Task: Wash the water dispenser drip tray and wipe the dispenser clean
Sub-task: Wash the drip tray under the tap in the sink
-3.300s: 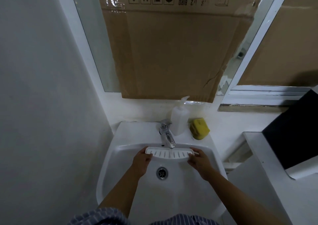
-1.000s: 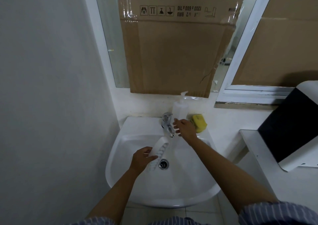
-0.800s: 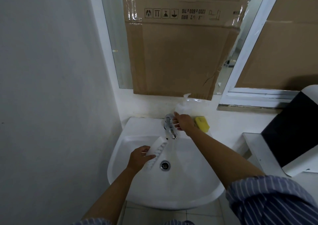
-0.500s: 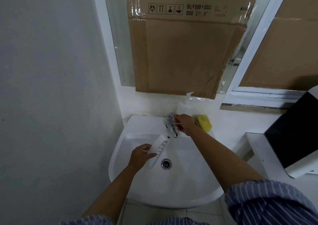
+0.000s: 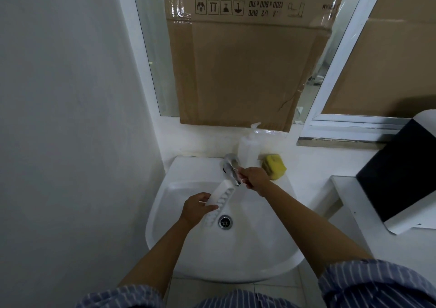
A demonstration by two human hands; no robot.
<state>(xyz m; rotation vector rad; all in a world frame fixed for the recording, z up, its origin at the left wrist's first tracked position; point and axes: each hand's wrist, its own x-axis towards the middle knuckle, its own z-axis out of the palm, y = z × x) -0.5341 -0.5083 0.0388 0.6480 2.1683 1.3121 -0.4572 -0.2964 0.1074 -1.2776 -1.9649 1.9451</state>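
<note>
Nearest the camera, two striped sleeves (image 5: 377, 284) frame bare forearms extending over a white washbasin (image 5: 259, 255). The left hand (image 5: 197, 209) grips the white slotted drip tray (image 5: 220, 201) near its lower end — fingers curled over one long edge, thumb on the opposite side. The tray is tilted, its lower end beside the drain (image 5: 225, 222), its upper end just under the spout of the chrome faucet (image 5: 231, 169). Beyond and to the right of those fingers, the right hand (image 5: 256, 178) is at the faucet; its fingertips touch the faucet body, fingers partly curled, narrow. Whether they fully clasp the lever cannot be told. Just behind the right hand stand a translucent pump bottle (image 5: 247, 149) and a yellow sponge (image 5: 273, 169) on the basin ledge. Farther back — a cardboard sheet (image 5: 243, 72) covers the mirror.
</note>
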